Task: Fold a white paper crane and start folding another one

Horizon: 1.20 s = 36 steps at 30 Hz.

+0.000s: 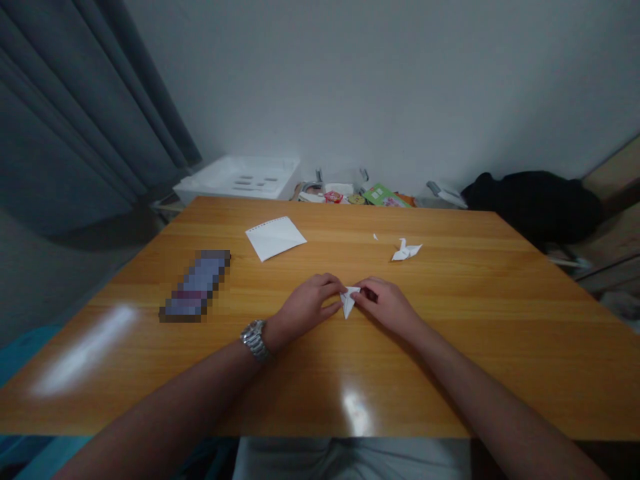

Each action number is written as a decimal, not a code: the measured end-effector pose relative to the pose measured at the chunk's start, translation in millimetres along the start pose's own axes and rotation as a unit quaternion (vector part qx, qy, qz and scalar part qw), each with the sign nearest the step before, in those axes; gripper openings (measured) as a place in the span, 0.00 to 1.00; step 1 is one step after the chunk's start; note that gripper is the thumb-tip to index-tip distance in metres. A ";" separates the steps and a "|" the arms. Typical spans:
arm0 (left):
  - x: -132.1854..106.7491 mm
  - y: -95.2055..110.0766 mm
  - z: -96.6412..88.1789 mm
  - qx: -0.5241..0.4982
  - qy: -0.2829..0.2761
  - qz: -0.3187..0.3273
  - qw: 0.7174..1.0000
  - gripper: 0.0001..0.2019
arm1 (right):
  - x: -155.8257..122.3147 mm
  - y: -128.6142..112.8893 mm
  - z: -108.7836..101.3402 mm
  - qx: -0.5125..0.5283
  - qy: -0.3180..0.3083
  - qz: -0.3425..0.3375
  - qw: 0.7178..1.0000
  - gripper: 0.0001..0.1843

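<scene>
Between my hands is a small piece of folded white paper (349, 303), its narrow point toward me, low over the wooden table or on it. My left hand (316, 300), with a metal watch on the wrist, has its fingertips closed on the left edge of the paper. From the other side my right hand (385, 301) pinches the paper's right edge, thumb on its face. The far fold lines are partly covered by fingers. A finished white paper crane (406, 250) sits beyond my right hand.
A white sheet with punched holes (276, 238) lies at the back left of the wooden table (490, 287). A pixelated, phone-like object (196, 287) is on the left. A tiny paper scrap (375, 237) lies near the crane. Behind the far edge are a white tray (240, 177) and assorted packets.
</scene>
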<state>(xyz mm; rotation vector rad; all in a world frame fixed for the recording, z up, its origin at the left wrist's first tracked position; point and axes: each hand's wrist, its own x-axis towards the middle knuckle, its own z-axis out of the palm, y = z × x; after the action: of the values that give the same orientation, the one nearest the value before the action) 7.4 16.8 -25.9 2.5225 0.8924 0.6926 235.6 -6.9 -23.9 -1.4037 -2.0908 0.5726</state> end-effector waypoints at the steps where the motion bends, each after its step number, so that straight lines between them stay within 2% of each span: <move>1: -0.3 -0.6 0.3 0.008 -0.008 0.002 1.000 0.11 | 0.1 0.1 0.2 -0.004 0.001 -0.002 1.000 0.09; 5: -0.8 -0.2 0.3 0.035 -0.021 0.014 0.999 0.13 | 0.2 0.1 0.1 0.005 -0.003 -0.009 1.000 0.05; 9: -1.0 2.9 -1.4 0.056 -0.025 0.008 0.998 0.14 | 0.7 2.4 0.1 -0.005 -0.009 -0.009 1.000 0.05; 14: -1.1 6.1 -5.3 0.069 -0.038 0.014 0.997 0.17 | 0.1 8.2 0.9 0.010 -0.010 -0.047 0.999 0.05; 28: -1.3 8.6 -8.7 0.084 -0.050 0.014 0.995 0.17 | -3.4 12.7 -8.6 0.044 -0.066 -0.086 0.993 0.10; 36: -1.5 8.9 -10.2 0.088 -0.050 0.009 0.995 0.13 | -3.7 11.7 -8.9 0.041 -0.060 -0.083 0.994 0.12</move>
<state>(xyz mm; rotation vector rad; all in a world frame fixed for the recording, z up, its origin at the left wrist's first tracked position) 4.9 11.2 -13.8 2.6964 0.9352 0.5083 250.7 -5.6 -25.2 -1.1628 -2.2251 0.6810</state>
